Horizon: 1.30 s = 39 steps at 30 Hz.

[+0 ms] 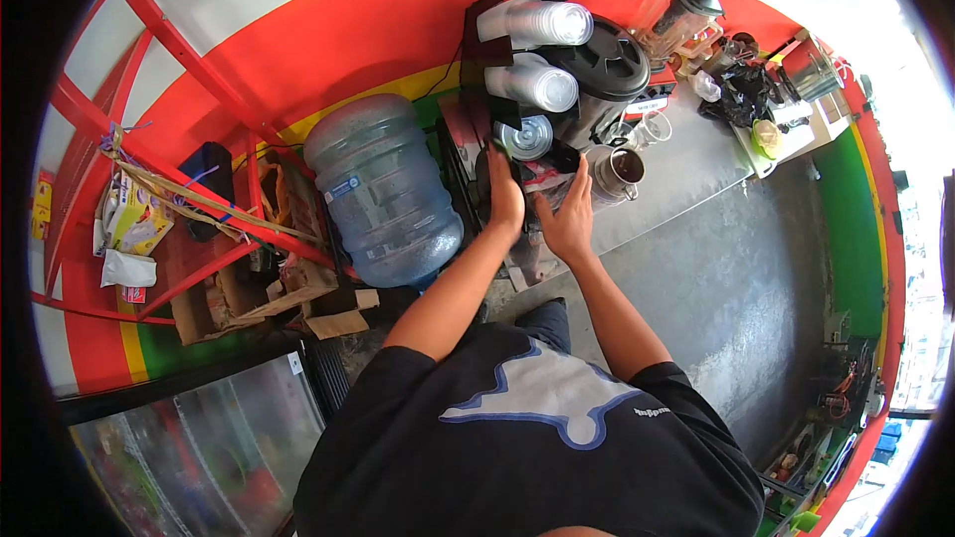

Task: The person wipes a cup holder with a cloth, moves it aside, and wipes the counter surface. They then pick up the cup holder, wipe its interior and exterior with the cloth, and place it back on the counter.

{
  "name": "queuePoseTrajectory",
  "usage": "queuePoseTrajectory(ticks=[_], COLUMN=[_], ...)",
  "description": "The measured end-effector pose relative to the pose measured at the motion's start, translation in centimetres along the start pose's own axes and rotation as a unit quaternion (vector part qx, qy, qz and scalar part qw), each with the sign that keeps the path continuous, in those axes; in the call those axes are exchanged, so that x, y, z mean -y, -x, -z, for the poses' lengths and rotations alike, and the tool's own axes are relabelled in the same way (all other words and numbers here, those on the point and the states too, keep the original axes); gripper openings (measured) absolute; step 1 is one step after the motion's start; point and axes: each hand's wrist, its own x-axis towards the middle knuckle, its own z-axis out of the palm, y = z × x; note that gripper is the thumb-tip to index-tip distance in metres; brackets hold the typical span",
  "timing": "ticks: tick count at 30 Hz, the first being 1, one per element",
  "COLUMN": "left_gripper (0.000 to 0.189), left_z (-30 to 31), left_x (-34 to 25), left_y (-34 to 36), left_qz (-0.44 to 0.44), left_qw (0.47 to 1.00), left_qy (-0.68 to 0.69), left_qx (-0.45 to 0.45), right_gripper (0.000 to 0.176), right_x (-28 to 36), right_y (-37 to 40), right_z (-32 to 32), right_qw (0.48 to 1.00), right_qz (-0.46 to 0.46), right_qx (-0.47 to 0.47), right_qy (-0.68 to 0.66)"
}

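Observation:
My left hand (504, 191) reaches up along the side of a black cup rack, its fingers stretched out just below the lowest stack of clear plastic cups or lids (524, 137). Beside it, my right hand (568, 221) has its fingers extended and the thumb apart. The two palms roughly face each other with a gap between them. A pinkish packet (542, 177) lies behind that gap, partly hidden. Close to the right of my right hand stands a metal pitcher (625, 171). Nothing shows in either hand, though the left fingertips blend into the dark rack.
A large blue water jug (383, 189) stands left of the counter (686, 164). Higher in the rack are stacked clear cups (537, 22). Behind sit a black-lidded container (602, 60) and a blender (681, 10). A red metal frame (199, 199) and a glass-fronted cooler (209, 438) are at left.

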Motion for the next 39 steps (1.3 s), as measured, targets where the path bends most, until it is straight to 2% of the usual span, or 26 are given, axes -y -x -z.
queuePoseTrajectory(ticks=[1, 6, 7, 8, 10, 11, 12, 13, 14, 15, 17, 19, 21, 22, 24, 25, 26, 27, 28, 30, 31, 32, 34, 36, 37, 39], left_gripper=[0.067, 0.074, 0.070, 0.070, 0.071, 0.073, 0.073, 0.066, 0.061, 0.058, 0.059, 0.059, 0.061, 0.061, 0.061, 0.061, 0.062, 0.063, 0.063, 0.079, 0.084, 0.084, 0.082, 0.079, 0.078, 0.076], left_z=[0.1, 0.6, 2.5, 3.5, 4.5, -2.0, -2.2, -1.5, -0.5, 0.8, 1.9, 1.8, 1.2, 1.6, 2.5, 2.3, 2.0, 1.6, 0.8, -0.2, 1.0, 1.0, -1.2, -0.6, -0.3, 0.6], left_x=[0.1, 0.7, 3.0, 4.2, 5.3, -2.9, -2.0, -0.2, 2.1, 5.3, 8.5, 8.5, 7.6, 8.1, 8.9, 8.0, 7.0, 5.5, 3.4, -0.9, -0.7, 0.6, -0.7, 2.6, 4.5, 7.9], left_y=[0.3, 1.5, -0.9, -3.0, -5.7, 0.5, 0.4, 0.0, -0.5, -1.2, -0.3, 1.3, 2.5, 2.2, 1.9, 1.6, 0.9, 0.5, 0.7, 0.8, -0.8, -1.1, 0.8, 1.0, 1.2, 1.9], left_qz=[-0.001, 0.199, 0.193, 0.192, 0.099, 0.086, 0.086, -0.010, -0.106, -0.149, -0.156, -0.154, -0.104, -0.104, -0.177, -0.176, -0.111, -0.044, -0.045, 0.151, 0.151, 0.145, 0.102, -0.032, -0.093, -0.163], left_qw=[1.000, 0.975, 0.981, 0.981, 0.994, 0.992, 0.992, 0.982, 0.947, 0.927, 0.907, 0.904, 0.957, 0.957, 0.874, 0.875, 0.942, 0.984, 0.984, 0.987, 0.987, 0.988, 0.982, 0.979, 0.969, 0.943], left_qy=[0.001, -0.042, -0.003, 0.001, -0.017, -0.061, -0.059, -0.180, -0.297, -0.340, -0.388, -0.395, -0.264, -0.263, -0.451, -0.450, -0.314, -0.169, -0.167, 0.030, 0.041, 0.048, -0.088, -0.168, -0.208, -0.279], left_qx=[-0.002, -0.090, -0.036, -0.038, 0.034, -0.065, -0.067, -0.064, -0.059, -0.048, -0.051, -0.051, -0.058, -0.059, -0.023, -0.024, -0.033, -0.042, -0.043, -0.048, 0.021, 0.020, -0.129, -0.107, -0.095, -0.083], right_gripper=[0.103, 0.103, 0.103, 0.103, 0.103, 0.103, 0.103, 0.103, 0.103, 0.103, 0.104, 0.104, 0.104, 0.104, 0.105, 0.105, 0.104, 0.103, 0.103, 0.103, 0.103, 0.103, 0.103, 0.105, 0.108, 0.111], right_x=[0.0, -0.1, -0.3, -0.3, -0.3, -0.3, -0.4, -0.6, -0.7, -0.9, -1.2, -1.9, -2.2, -2.1, -1.8, -1.7, -1.5, -1.4, -1.4, -1.5, -1.5, -1.5, -0.8, 0.5, 0.9, 2.4], right_y=[0.0, -0.1, -0.1, -0.1, -0.1, -0.1, -0.1, 0.0, 0.0, 0.0, 0.1, 0.4, 0.6, 0.5, 0.5, 0.4, 0.3, 0.1, 0.1, 0.0, 0.0, -0.2, -1.3, -2.2, -2.7, -3.4], right_z=[0.1, 0.2, 0.1, 0.1, 0.2, 0.2, 0.2, 0.2, 0.2, 0.2, 0.3, 0.6, 1.1, 1.3, 1.9, 1.9, 1.9, 1.8, 1.8, 1.9, 1.9, 2.0, 2.5, 3.2, 3.0, 2.6], right_qw=[1.000, 1.000, 1.000, 1.000, 1.000, 1.000, 1.000, 1.000, 1.000, 1.000, 0.999, 0.999, 0.998, 0.998, 0.997, 0.997, 0.996, 0.995, 0.995, 0.995, 0.995, 0.995, 0.994, 0.992, 0.995, 0.995], right_qz=[-0.007, -0.007, -0.004, 0.000, -0.001, -0.006, -0.004, 0.001, 0.007, 0.007, 0.022, 0.029, 0.038, 0.039, 0.016, 0.016, 0.006, -0.003, -0.001, 0.002, 0.008, -0.002, 0.001, -0.056, -0.047, -0.033], right_qx=[0.004, 0.015, 0.015, 0.016, 0.021, 0.022, 0.025, 0.023, 0.022, 0.023, 0.020, 0.027, 0.042, 0.043, 0.069, 0.071, 0.080, 0.088, 0.089, 0.090, 0.091, 0.093, 0.105, 0.113, 0.083, 0.087], right_qy=[-0.001, -0.005, -0.005, -0.005, -0.008, -0.012, -0.011, -0.014, -0.018, -0.018, -0.014, -0.011, -0.013, -0.013, -0.035, -0.034, -0.035, -0.036, -0.035, -0.042, -0.040, -0.040, -0.038, -0.012, -0.038, -0.024])
